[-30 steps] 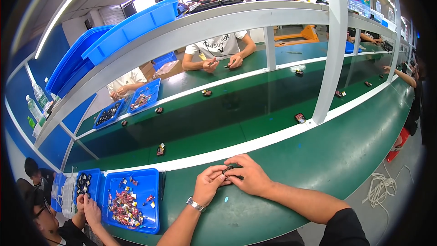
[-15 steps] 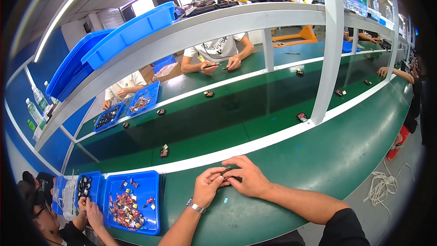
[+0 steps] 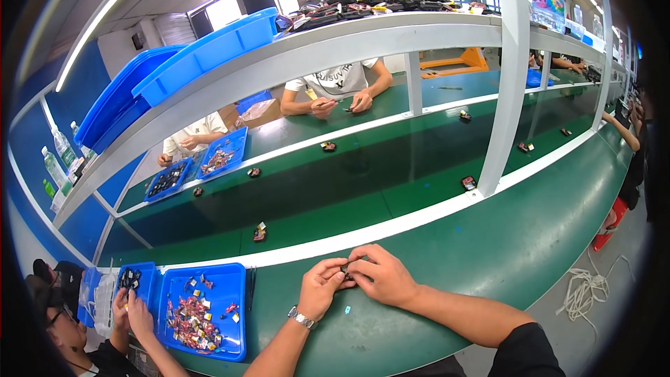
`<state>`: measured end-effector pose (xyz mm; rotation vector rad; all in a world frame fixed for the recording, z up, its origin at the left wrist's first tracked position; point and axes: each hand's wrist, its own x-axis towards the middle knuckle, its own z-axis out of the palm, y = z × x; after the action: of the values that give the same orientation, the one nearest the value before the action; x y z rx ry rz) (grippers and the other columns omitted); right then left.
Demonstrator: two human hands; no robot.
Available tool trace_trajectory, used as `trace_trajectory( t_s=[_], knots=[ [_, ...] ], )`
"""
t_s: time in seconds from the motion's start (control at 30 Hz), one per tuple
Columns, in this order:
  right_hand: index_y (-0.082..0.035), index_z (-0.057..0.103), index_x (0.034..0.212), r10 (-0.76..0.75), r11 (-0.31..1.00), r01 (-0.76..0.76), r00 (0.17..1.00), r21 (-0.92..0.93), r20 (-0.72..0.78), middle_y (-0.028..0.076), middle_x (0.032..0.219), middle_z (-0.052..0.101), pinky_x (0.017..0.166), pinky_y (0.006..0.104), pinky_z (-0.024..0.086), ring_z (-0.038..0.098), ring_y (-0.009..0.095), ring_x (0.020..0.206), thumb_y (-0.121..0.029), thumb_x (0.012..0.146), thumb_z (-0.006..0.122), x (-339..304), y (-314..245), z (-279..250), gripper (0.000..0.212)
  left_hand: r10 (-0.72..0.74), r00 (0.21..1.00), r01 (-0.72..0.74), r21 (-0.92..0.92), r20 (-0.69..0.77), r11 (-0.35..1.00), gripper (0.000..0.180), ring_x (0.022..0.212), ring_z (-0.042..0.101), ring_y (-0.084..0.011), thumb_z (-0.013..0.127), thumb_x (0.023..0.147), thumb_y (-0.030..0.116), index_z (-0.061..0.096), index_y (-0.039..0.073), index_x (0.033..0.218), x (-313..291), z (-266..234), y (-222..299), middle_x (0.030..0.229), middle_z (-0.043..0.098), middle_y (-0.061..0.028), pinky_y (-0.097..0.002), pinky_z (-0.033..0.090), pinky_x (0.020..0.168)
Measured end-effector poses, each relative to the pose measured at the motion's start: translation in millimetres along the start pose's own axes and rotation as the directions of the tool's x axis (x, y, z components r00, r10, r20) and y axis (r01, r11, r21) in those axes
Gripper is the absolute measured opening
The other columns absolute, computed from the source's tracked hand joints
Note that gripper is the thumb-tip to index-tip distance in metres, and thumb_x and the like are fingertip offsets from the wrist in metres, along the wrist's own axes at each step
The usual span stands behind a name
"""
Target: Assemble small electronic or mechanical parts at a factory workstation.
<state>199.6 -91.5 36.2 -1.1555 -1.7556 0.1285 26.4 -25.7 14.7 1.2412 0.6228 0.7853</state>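
Observation:
My left hand [image 3: 323, 285] and my right hand [image 3: 382, 276] meet above the green bench [image 3: 433, 251]. Pinched between the fingertips of both is a small black part [image 3: 345, 270], mostly covered, so its exact kind is hidden. A wristwatch sits on my left wrist. Just below my hands a tiny light-blue scrap [image 3: 347, 310] lies on the bench. Left of my left forearm is a blue tray [image 3: 241, 286] with many small red, yellow and white pieces in it.
Beyond a white rail [image 3: 405, 225], small dark-and-red parts [image 3: 259, 232] lie spaced along a green belt [image 3: 307, 195]. A white post [image 3: 507, 84] rises to the shelf [image 3: 391, 26]. At left, a co-worker's hands [image 3: 132, 313] work by a smaller blue tray [image 3: 148, 274]. Others sit across.
Both hands stay together on the black part, with the right fingers shifting slightly. Parts on the belt appear a little farther right. The co-worker's hands at left have moved slightly.

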Motion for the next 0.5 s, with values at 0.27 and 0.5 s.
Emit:
trace_trajectory(
  t_s=[0.27,0.5],
  knots=[
    [-0.005,0.063,0.09,-0.042,0.997,0.041,0.999,-0.063,-0.015,0.006,0.099,0.058,0.072,0.034,0.053,0.059,0.024,0.094,-0.002,0.074,0.069,0.7,-3.6,-5.2,0.017,-0.017,1.0,0.017,-0.007,-0.021,1.0,0.027,0.101,0.064,-0.0204,0.047,0.095,-0.005,0.052,-0.006,0.122,-0.5,5.0,3.8,0.114,0.062,-0.0161,-0.0329,0.057,0.087],
    [-0.007,0.061,0.101,-0.026,0.992,0.033,0.998,-0.12,0.065,0.008,0.108,0.055,0.077,0.0354,0.053,0.058,0.027,0.1,-0.008,0.075,0.071,-0.4,-1.9,-12.2,0.028,-0.018,1.0,0.018,-0.04,-0.013,0.999,0.028,0.101,0.064,-0.0204,0.049,0.095,-0.004,0.051,-0.005,0.123,2.8,6.5,0.8,0.115,0.062,-0.0164,-0.0327,0.057,0.087]
  ],
)
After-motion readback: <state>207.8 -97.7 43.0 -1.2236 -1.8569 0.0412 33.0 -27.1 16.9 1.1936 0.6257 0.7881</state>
